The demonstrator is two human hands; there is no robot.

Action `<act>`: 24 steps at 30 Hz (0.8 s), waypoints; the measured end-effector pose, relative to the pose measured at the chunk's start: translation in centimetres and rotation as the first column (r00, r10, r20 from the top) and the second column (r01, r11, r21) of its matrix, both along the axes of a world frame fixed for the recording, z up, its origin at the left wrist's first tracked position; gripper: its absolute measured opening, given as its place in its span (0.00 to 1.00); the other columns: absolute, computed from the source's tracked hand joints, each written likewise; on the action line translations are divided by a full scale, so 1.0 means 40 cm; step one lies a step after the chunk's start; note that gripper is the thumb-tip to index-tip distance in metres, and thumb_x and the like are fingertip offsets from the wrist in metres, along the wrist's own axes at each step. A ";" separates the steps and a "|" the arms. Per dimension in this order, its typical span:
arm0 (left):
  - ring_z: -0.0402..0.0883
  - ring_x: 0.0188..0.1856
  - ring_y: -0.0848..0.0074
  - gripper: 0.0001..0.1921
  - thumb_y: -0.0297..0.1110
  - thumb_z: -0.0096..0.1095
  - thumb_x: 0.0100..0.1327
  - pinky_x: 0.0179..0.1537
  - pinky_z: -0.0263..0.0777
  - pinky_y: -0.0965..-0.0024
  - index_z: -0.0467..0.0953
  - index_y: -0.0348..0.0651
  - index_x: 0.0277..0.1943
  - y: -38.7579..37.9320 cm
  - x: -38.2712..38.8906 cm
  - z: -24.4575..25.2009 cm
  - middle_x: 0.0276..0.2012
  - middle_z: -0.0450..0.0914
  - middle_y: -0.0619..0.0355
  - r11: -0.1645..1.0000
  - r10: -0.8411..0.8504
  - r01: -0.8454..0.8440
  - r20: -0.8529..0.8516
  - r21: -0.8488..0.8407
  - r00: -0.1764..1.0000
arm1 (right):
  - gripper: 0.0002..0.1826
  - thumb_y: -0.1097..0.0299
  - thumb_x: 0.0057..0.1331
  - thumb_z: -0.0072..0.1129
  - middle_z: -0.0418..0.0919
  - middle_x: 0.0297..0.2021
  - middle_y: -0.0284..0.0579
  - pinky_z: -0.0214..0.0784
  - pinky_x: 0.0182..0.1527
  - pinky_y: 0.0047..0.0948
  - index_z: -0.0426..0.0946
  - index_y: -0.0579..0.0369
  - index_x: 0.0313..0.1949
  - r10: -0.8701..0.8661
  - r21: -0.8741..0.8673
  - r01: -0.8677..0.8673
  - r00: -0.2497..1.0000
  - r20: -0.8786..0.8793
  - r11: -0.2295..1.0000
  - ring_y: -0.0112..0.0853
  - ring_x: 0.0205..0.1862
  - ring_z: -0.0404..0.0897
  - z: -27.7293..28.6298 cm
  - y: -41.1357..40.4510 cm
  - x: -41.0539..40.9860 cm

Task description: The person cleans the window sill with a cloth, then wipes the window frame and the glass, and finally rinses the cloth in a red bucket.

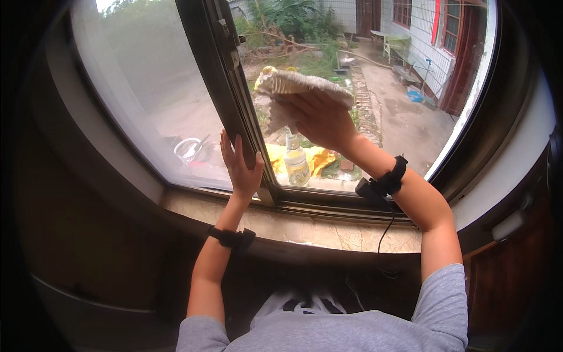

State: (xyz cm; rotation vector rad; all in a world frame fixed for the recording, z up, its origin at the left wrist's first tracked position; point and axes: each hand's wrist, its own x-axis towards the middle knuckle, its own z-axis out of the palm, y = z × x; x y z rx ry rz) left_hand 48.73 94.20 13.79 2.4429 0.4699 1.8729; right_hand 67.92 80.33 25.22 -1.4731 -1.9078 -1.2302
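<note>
My right hand (323, 116) presses a greyish, ribbed cloth (308, 83) flat at the right window pane (409, 145); part of the cloth hangs loose below the fingers. With fingers spread, my left hand (242, 171) rests against the dark upright frame (220, 88) of the sliding window, holding nothing. The left pane (145, 88) looks hazier than the right one. Behind the right pane, below the cloth, stands a clear glass bottle (297, 163) with a label; its top is partly covered by the cloth.
A marbled stone sill (316, 229) runs below the window. A black cable (387, 233) hangs from the strapped device (385, 182) on my right forearm. Outside lie yellow cloth or plastic (321, 158) and a white bowl (188, 149); a pale green table (396, 43) stands farther off.
</note>
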 end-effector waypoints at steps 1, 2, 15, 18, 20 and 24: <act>0.45 0.72 0.45 0.37 0.31 0.63 0.56 0.69 0.43 0.45 0.56 0.41 0.68 -0.007 -0.006 0.006 0.71 0.46 0.39 1.000 -0.005 0.005 -0.003 -0.012 1.000 | 0.25 0.63 0.57 0.56 0.77 0.51 0.30 0.65 0.58 0.27 0.74 0.45 0.56 -0.138 -0.285 0.111 0.987 -0.077 0.952 0.28 0.55 0.73 -0.080 -0.012 -0.009; 0.45 0.72 0.46 0.37 0.31 0.63 0.56 0.69 0.44 0.46 0.56 0.41 0.68 -0.013 -0.012 0.011 0.71 0.46 0.40 1.000 -0.009 0.008 -0.023 -0.012 1.000 | 0.22 0.62 0.57 0.56 0.78 0.47 0.28 0.66 0.56 0.26 0.77 0.44 0.53 -0.023 -0.197 0.027 0.999 0.025 0.980 0.27 0.52 0.74 -0.144 -0.019 0.002; 0.62 0.67 0.56 0.29 0.30 0.57 0.59 0.67 0.55 0.55 0.62 0.41 0.64 0.162 -0.289 0.030 0.63 0.64 0.48 0.997 -0.026 0.038 -0.158 0.072 0.987 | 0.23 0.80 0.49 0.60 0.76 0.44 0.44 0.72 0.46 0.38 0.75 0.52 0.47 -0.044 -0.205 -0.028 0.939 -0.342 0.978 0.43 0.44 0.77 -0.113 -0.221 -0.093; 0.61 0.66 0.54 0.29 0.32 0.55 0.61 0.66 0.55 0.56 0.59 0.38 0.64 0.315 -0.420 0.031 0.64 0.62 0.45 0.992 0.077 -0.084 -0.084 -0.090 0.993 | 0.24 0.75 0.49 0.65 0.75 0.44 0.47 0.73 0.44 0.38 0.71 0.52 0.47 0.009 -0.065 -0.064 0.780 -0.626 0.996 0.44 0.42 0.79 -0.053 -0.123 -0.223; 0.58 0.67 0.55 0.29 0.34 0.55 0.61 0.67 0.53 0.57 0.59 0.37 0.64 0.418 -0.514 0.027 0.65 0.59 0.44 0.965 0.196 -0.207 -0.083 -0.160 0.977 | 0.32 0.64 0.52 0.70 0.73 0.44 0.50 0.71 0.48 0.39 0.63 0.54 0.54 -0.115 -0.083 0.080 0.666 -0.737 0.993 0.46 0.46 0.77 -0.038 -0.027 -0.291; 0.55 0.68 0.54 0.30 0.35 0.56 0.60 0.68 0.51 0.56 0.59 0.36 0.64 0.536 -0.653 -0.010 0.65 0.57 0.43 0.951 0.201 -0.205 -0.041 -0.230 0.979 | 0.44 0.59 0.55 0.71 0.61 0.54 0.60 0.61 0.57 0.43 0.53 0.59 0.62 0.056 0.149 0.094 0.631 -0.774 0.984 0.52 0.58 0.65 -0.056 0.156 -0.375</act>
